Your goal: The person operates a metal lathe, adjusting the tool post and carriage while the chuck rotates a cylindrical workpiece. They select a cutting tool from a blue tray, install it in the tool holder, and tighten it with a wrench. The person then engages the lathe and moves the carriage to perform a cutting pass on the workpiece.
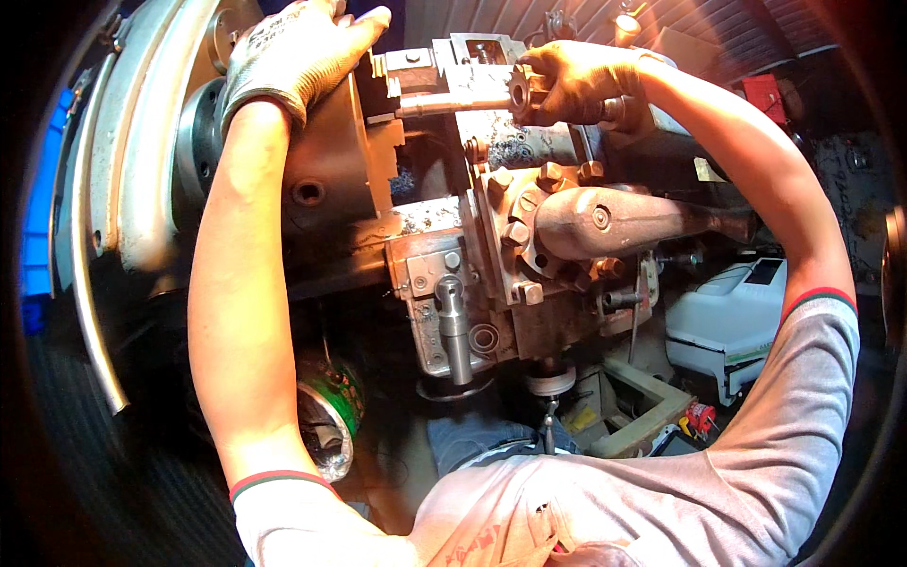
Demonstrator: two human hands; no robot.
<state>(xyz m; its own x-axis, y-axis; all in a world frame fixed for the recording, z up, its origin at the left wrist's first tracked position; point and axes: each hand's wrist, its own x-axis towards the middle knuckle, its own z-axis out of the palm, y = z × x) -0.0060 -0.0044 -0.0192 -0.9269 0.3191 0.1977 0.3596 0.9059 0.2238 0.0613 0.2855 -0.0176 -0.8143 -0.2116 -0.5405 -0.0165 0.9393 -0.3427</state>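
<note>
My gloved left hand (pixel 298 57) lies over the top of the large dark lathe chuck (pixel 326 156), its visible fingers stretched to the right; some fingertips are cut off by the upper edge. At the far side of the machine, my gloved right hand (pixel 576 83) wraps round a dark metal collar (pixel 521 94). A bright metal rod (pixel 458 103) runs from that collar leftward to the chuck jaws (pixel 383 90). Nearer to me stands the tool post (pixel 524 222), with several bolts and a thick tapered handle (pixel 628 222) pointing right.
Metal shavings (pixel 430 217) lie on the slide beside the chuck. A lever with a round silver head (pixel 453 321) stands on the carriage in front. A white case (pixel 727 317) is at right, a green round container (pixel 335 406) below the chuck, and a curved metal bar (pixel 90 283) at left.
</note>
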